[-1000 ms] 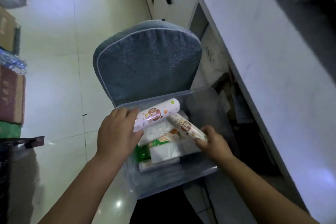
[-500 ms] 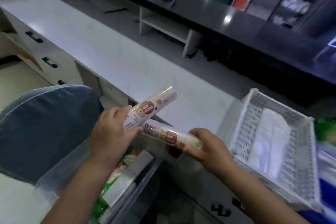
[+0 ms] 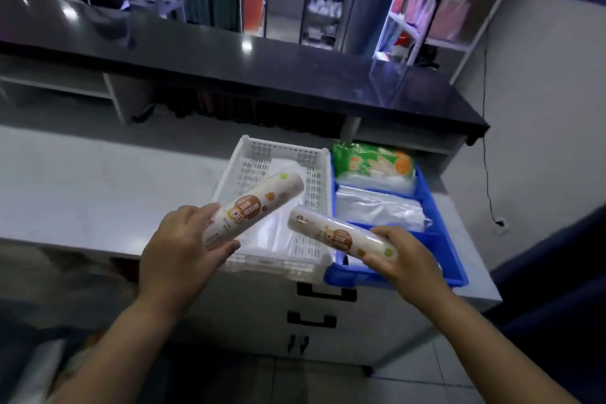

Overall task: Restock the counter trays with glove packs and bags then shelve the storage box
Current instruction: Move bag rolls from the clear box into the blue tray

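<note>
My left hand (image 3: 182,246) grips a white bag roll (image 3: 259,203) with orange print, tilted up to the right above the white slotted tray (image 3: 314,174). My right hand (image 3: 406,259) holds a second bag roll (image 3: 337,236) over the seam between the white tray and the blue tray (image 3: 439,252). Clear plastic bags lie in the white tray. The blue tray holds a green glove pack (image 3: 373,162) at its far end and stacked clear bags (image 3: 377,207) in the middle. The storage box is out of view.
Both trays sit on a white counter (image 3: 98,180) with black-handled drawers (image 3: 311,318) below. A dark raised ledge (image 3: 262,65) runs behind, with a clear acrylic box (image 3: 390,82) on it. Shelving (image 3: 436,3) and a grey wall stand at the right.
I lifted both rolls out of the storage box on the chair and turned right. They now hang over the counter trays, and the box and chair have left the view.
</note>
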### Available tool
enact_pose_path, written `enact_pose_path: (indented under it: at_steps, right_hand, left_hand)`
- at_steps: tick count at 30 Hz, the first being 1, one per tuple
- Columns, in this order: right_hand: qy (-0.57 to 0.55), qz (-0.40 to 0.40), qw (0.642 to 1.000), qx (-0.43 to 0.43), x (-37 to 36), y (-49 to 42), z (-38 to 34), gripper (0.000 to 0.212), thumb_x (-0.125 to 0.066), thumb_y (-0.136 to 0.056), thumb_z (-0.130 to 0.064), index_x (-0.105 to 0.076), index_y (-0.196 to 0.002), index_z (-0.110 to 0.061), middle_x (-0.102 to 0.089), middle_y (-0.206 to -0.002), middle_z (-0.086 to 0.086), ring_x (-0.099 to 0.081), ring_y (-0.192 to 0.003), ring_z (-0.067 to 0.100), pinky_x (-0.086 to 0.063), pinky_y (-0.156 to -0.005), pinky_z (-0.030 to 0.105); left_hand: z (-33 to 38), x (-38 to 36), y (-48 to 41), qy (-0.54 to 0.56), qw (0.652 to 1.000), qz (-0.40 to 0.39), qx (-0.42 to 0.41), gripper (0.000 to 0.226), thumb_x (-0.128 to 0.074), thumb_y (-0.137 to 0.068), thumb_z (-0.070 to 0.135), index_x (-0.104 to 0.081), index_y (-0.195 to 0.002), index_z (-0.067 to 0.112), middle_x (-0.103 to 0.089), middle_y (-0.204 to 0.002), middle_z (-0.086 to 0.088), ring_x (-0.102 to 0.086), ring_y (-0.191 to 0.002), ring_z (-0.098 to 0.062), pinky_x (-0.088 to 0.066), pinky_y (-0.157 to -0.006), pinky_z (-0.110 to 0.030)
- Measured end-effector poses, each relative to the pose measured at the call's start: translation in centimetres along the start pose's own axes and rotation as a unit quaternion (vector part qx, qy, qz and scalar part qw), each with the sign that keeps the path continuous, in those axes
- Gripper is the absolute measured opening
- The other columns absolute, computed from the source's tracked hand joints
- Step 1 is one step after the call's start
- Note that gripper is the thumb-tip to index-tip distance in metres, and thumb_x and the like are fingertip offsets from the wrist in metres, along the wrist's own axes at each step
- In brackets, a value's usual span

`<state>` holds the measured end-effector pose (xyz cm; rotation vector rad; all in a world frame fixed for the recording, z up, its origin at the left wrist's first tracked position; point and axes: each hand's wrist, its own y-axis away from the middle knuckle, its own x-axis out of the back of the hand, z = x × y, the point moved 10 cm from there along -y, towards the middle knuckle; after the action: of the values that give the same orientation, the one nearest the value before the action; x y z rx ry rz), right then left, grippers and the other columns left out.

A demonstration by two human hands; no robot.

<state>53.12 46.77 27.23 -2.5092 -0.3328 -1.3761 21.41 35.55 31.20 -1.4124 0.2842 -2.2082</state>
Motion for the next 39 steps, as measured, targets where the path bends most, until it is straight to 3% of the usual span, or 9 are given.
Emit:
enact_pose_path:
  at_steps: [2, 7, 11, 13, 23, 27, 30, 33, 39]
  right_hand:
    - [0.003, 0.012, 1.0, -0.025, 2.4, 0.1, 4.7, 0.044, -0.075, -0.075, -0.031, -0.059, -0.115, -0.022, -0.059, -0.107, -0.005, -0.055, -0.09, 0.013, -0.043, -0.072, 0.029]
    - [0.075, -0.049, 0.996, 0.0, 4.0, -1.6, 11.1, 0.042, -0.072, -0.077, -0.04, -0.056, -0.114, -0.027, -0.059, -0.109, -0.005, -0.052, -0.083, 0.009, -0.036, -0.061, 0.015]
    - [0.141, -0.091, 0.985, 0.039, 3.1, -3.6, 12.2, 0.047, -0.069, -0.077, -0.048, -0.056, -0.118, -0.029, -0.061, -0.116, -0.003, -0.055, -0.097, 0.013, -0.045, -0.08, 0.024]
    - [0.177, -0.103, 0.977, 0.062, 2.5, -4.6, 12.2, 0.046, -0.066, -0.079, -0.05, -0.057, -0.119, -0.029, -0.06, -0.118, -0.002, -0.051, -0.104, 0.016, -0.042, -0.087, 0.03]
    - [0.281, -0.142, 0.941, 0.124, 0.4, -5.7, 12.7, 0.041, -0.048, -0.09, -0.049, -0.05, -0.124, -0.027, -0.048, -0.127, 0.0, -0.041, -0.115, 0.02, -0.033, -0.097, 0.034]
    - [0.326, -0.169, 0.917, 0.154, -0.5, -5.4, 12.6, 0.037, -0.059, -0.087, -0.038, -0.055, -0.121, -0.023, -0.053, -0.125, 0.0, -0.046, -0.114, 0.02, -0.035, -0.1, 0.033]
    - [0.289, -0.158, 0.931, 0.159, -0.7, -5.7, 11.4, 0.03, -0.057, -0.089, -0.037, -0.061, -0.116, -0.025, -0.058, -0.118, -0.002, -0.05, -0.108, 0.018, -0.04, -0.095, 0.031]
    - [0.181, -0.162, 0.956, 0.162, -1.9, -6.1, 8.4, 0.028, -0.054, -0.092, -0.035, -0.065, -0.114, -0.023, -0.062, -0.11, 0.0, -0.055, -0.101, 0.019, -0.047, -0.085, 0.032]
    - [0.125, -0.251, 0.933, 0.228, -7.4, -6.5, 3.6, 0.034, -0.054, -0.091, -0.029, -0.055, -0.125, -0.035, -0.052, -0.121, -0.004, -0.047, -0.11, 0.014, -0.042, -0.091, 0.032]
  left_hand:
    - [2.8, -1.5, 0.6, -0.003, 1.0, 0.0, -0.005, 0.063, -0.086, -0.06, 0.03, -0.063, -0.115, 0.011, -0.062, -0.09, -0.008, -0.055, -0.08, -0.028, -0.045, -0.057, -0.033]
    - [7.4, -4.7, 2.0, 0.003, 1.0, 0.002, 0.018, 0.063, -0.086, -0.059, 0.03, -0.063, -0.115, 0.012, -0.063, -0.094, -0.008, -0.056, -0.082, -0.026, -0.043, -0.059, -0.031]
    - [9.5, -6.0, 2.5, -0.013, 1.0, -0.006, 0.022, 0.065, -0.087, -0.058, 0.031, -0.063, -0.115, 0.011, -0.063, -0.093, -0.009, -0.057, -0.08, -0.026, -0.043, -0.058, -0.03]
    - [10.0, -6.2, 2.3, -0.021, 1.0, -0.006, 0.022, 0.065, -0.086, -0.059, 0.032, -0.062, -0.116, 0.012, -0.063, -0.093, -0.008, -0.057, -0.08, -0.025, -0.043, -0.058, -0.03]
    - [10.5, -9.1, -0.7, -0.008, 0.999, -0.026, 0.019, 0.066, -0.086, -0.059, 0.03, -0.061, -0.118, 0.011, -0.061, -0.093, -0.009, -0.055, -0.081, -0.023, -0.048, -0.057, -0.032]
    - [10.4, -10.8, -2.5, -0.007, 0.999, -0.039, 0.003, 0.067, -0.085, -0.059, 0.033, -0.061, -0.118, 0.012, -0.062, -0.093, -0.008, -0.052, -0.078, -0.019, -0.038, -0.053, -0.025]
    - [10.1, -11.7, -4.0, -0.008, 0.999, -0.045, -0.01, 0.066, -0.085, -0.059, 0.033, -0.061, -0.117, 0.012, -0.061, -0.09, -0.007, -0.053, -0.075, -0.019, -0.04, -0.052, -0.025]
    - [9.5, -12.4, -5.6, -0.001, 0.999, -0.048, -0.011, 0.065, -0.086, -0.059, 0.032, -0.062, -0.116, 0.012, -0.062, -0.09, -0.007, -0.055, -0.075, -0.022, -0.042, -0.053, -0.027]
    - [8.4, -13.9, -7.9, 0.004, 0.998, -0.055, -0.023, 0.066, -0.085, -0.06, 0.033, -0.06, -0.117, 0.012, -0.064, -0.092, -0.009, -0.056, -0.076, -0.02, -0.042, -0.053, -0.026]
